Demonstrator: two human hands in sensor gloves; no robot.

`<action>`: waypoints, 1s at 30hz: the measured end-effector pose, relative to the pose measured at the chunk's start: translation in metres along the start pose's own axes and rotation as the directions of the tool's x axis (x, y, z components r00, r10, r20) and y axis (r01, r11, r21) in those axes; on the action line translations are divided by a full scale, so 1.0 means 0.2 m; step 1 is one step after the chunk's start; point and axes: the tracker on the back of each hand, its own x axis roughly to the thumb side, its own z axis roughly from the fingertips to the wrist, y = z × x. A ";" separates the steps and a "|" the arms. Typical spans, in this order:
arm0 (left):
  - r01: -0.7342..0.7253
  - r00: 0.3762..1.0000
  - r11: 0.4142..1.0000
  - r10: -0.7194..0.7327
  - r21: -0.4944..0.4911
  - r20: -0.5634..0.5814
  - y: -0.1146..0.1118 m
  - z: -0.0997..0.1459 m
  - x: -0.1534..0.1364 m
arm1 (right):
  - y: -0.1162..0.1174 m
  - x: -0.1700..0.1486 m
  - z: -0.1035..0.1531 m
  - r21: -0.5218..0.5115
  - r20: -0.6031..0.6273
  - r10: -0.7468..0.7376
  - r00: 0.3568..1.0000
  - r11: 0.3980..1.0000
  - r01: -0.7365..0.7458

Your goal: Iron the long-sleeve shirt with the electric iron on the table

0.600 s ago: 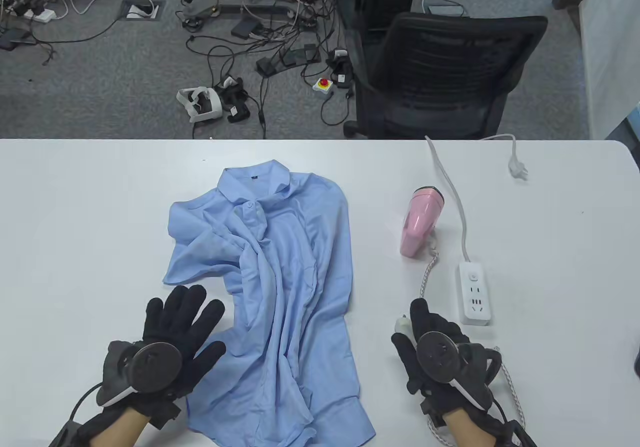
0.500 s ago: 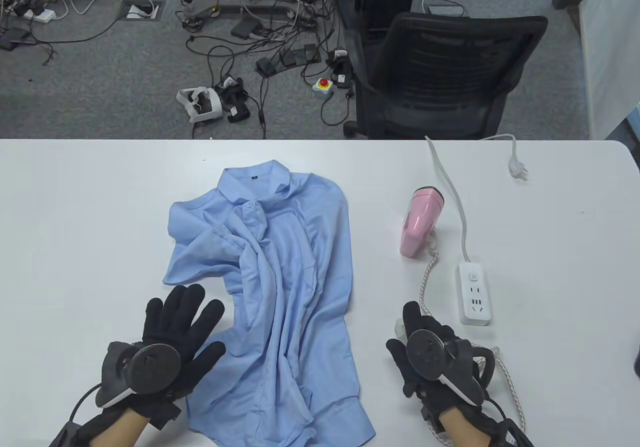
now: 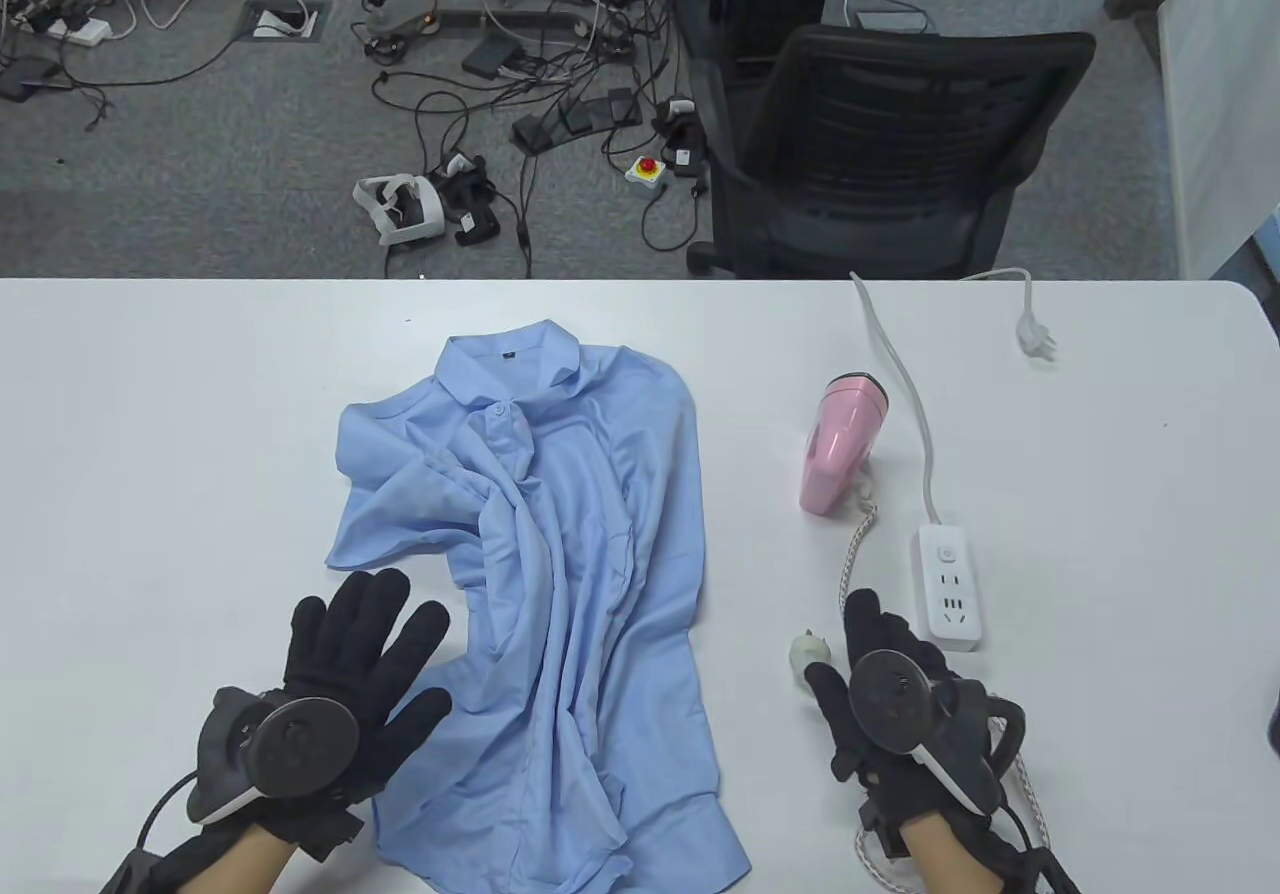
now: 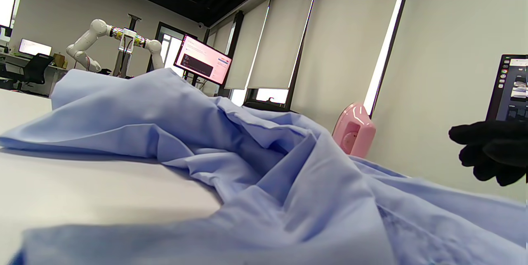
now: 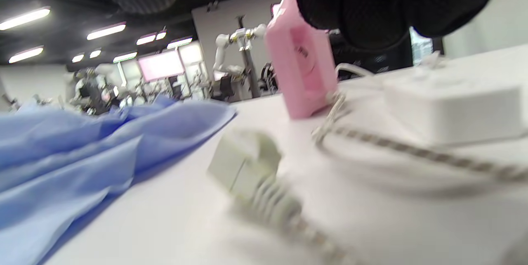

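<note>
The right hand (image 3: 900, 704) sits low on the table (image 3: 150, 414) near its front edge, fingers reaching forward and holding nothing; whether they are straight or lightly bent is hard to tell under the tracker. Just off its thumb side, to the left and slightly ahead, lies the plug (image 3: 808, 652) of the iron's braided cord (image 3: 855, 549), near the thumb but apparently not touching. In the blurred right wrist view the plug (image 5: 243, 164) lies free on the table with the cord trailing from it.

From there the cord runs away from the person to the iron (image 3: 840, 444), a pink unit standing on end, its long axis pointing away and slightly right. The power strip (image 3: 948, 586) lies just right of the cord and ahead of the hand, long axis also running away, sockets facing up. So plug, strip and iron all sit on the right hand's side; it is clearly the nearer hand, and plugging in looks like the step at hand.

The left hand (image 3: 350, 674) lies flat, fingers spread, at the shirt's near left edge, thumb over the cloth. The shirt (image 3: 560, 574) lies crumpled mid-table, collar far, hem near, well left of the iron.
</note>
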 end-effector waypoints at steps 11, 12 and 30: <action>0.143 0.990 0.989 -0.143 0.022 -0.019 0.00 0.00 0.02 | 0.30 0.33 -0.10 0.321 0.173 0.518 0.838 0.774 -0.545; 0.129 0.991 0.991 -0.129 0.016 -0.016 0.00 0.00 0.02 | 0.34 0.33 -0.12 0.375 0.170 0.521 0.837 0.751 -0.544; 0.170 0.985 0.985 -0.171 -0.037 -0.012 -0.05 -0.02 0.01 | 0.14 0.18 -0.09 0.044 0.085 0.204 0.975 0.977 -0.209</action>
